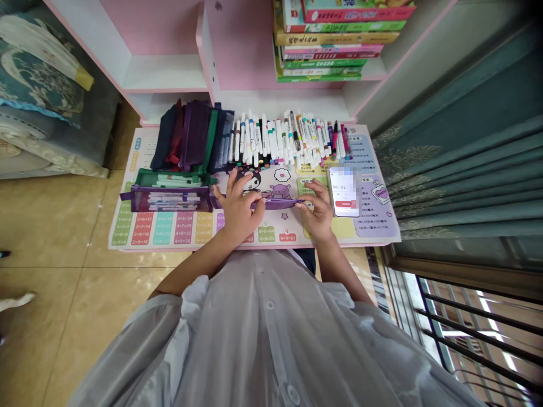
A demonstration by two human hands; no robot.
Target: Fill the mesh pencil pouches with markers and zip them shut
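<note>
On the multiplication-table desk mat (203,229) above the tiled floor (55,226), the left hand (240,209) and right hand (314,209) pinch a slim purple pouch (278,202); the phone screen (343,192) is blurred.

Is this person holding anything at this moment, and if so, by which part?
Yes: a narrow purple pencil pouch, held by its two ends, one end pinched in the left hand, the other in the right hand.

The desk mat (287,238) prints multiplication sums such as 9×9=81, and the phone screen (343,191) reads 00:02.
</note>
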